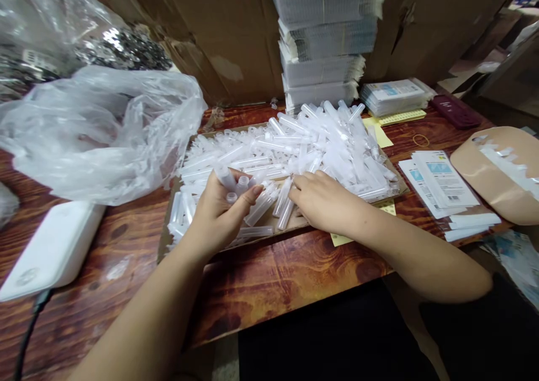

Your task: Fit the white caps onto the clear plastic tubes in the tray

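Note:
A shallow cardboard tray lies on the table, heaped with translucent plastic tubes. Over its left front part, my left hand is closed around several of these plastic tubes, their round ends pointing up between thumb and fingers. My right hand reaches down into the front of the tray, its fingers bent at a couple of loose tubes. The fingertips are partly hidden there, so a firm hold cannot be made out.
A clear plastic bag and a white box-shaped device with a black cable sit at left. Bundled clear packaging is stacked behind the tray. Printed cards, a dark red phone case and a roll of tan tape lie at right.

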Demonstrator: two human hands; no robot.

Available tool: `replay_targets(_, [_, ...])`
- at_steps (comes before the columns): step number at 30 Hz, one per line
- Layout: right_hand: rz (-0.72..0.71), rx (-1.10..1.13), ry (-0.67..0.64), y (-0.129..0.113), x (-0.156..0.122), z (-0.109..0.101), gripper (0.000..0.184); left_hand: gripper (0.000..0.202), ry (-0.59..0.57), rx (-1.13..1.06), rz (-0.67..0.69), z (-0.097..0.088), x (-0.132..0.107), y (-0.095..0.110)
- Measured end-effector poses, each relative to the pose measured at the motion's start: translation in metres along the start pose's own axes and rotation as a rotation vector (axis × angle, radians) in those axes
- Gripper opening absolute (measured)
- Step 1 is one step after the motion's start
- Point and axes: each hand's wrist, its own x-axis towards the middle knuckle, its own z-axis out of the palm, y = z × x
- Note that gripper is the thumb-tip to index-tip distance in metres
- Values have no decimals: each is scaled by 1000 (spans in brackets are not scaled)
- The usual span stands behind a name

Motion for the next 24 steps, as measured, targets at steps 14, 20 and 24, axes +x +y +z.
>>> replay_targets(14, [-20, 867, 739, 33, 1, -1, 7, 47, -143, -239, -156, 2, -1, -2])
replay_targets(20, [-214, 800, 659, 25, 4, 9, 4, 35, -151, -143, 0, 1, -4, 2])
replay_targets(24, [-338, 668, 657, 29, 3, 13, 8, 29, -169, -107, 87, 0, -4, 1])
